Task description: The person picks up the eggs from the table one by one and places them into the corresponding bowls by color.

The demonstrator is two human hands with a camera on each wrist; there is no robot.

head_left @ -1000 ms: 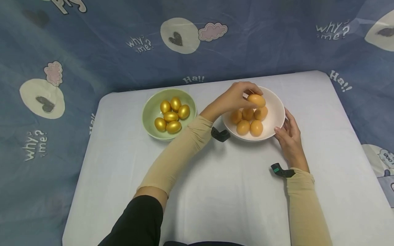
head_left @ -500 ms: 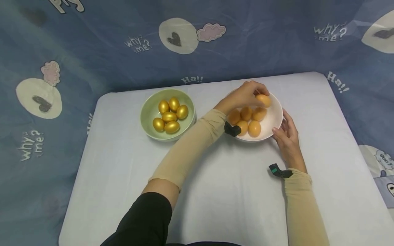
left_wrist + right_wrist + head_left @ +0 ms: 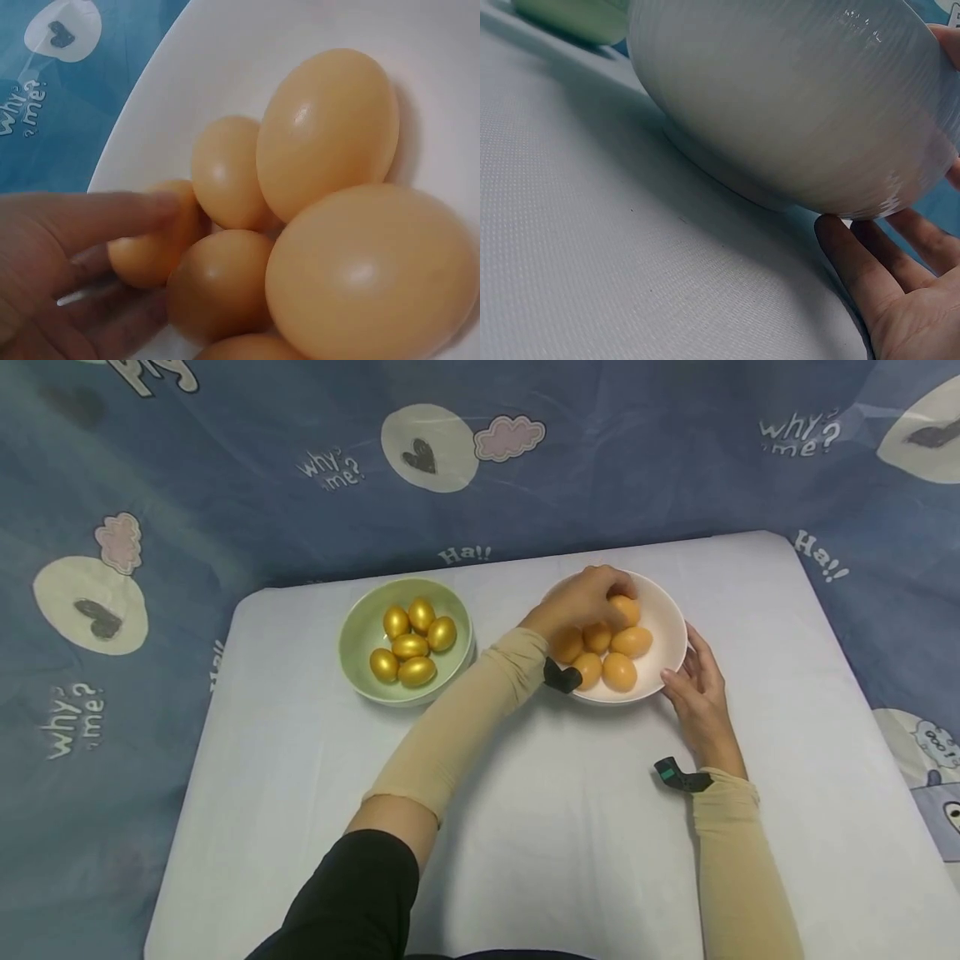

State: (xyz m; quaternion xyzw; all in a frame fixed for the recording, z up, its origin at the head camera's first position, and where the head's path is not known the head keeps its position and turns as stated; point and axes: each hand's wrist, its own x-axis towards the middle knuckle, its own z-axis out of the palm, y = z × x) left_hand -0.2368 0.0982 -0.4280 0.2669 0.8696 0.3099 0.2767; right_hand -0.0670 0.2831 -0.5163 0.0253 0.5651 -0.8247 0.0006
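Observation:
A white bowl (image 3: 663, 652) on the table holds several brown eggs (image 3: 619, 672). My left hand (image 3: 585, 602) reaches into it from the left. Its thumb and fingers pinch one egg (image 3: 154, 244) at the bowl's far side, beside the other eggs in the left wrist view. My right hand (image 3: 701, 693) grips the bowl's right side. Its thumb lies at the rim while its fingertips (image 3: 836, 229) touch the outer wall low down. Left of the white bowl stands a green bowl (image 3: 352, 652) with several shiny golden eggs (image 3: 410, 646).
A white cloth (image 3: 555, 827) covers the table, whose far edge lies just behind both bowls. Behind it hangs a blue patterned curtain (image 3: 645, 460). My left forearm passes close by the green bowl's right rim.
My left hand moved right with the egg over the white bowl, then back a little left and lower among the other eggs. My right hand stays at the rim.

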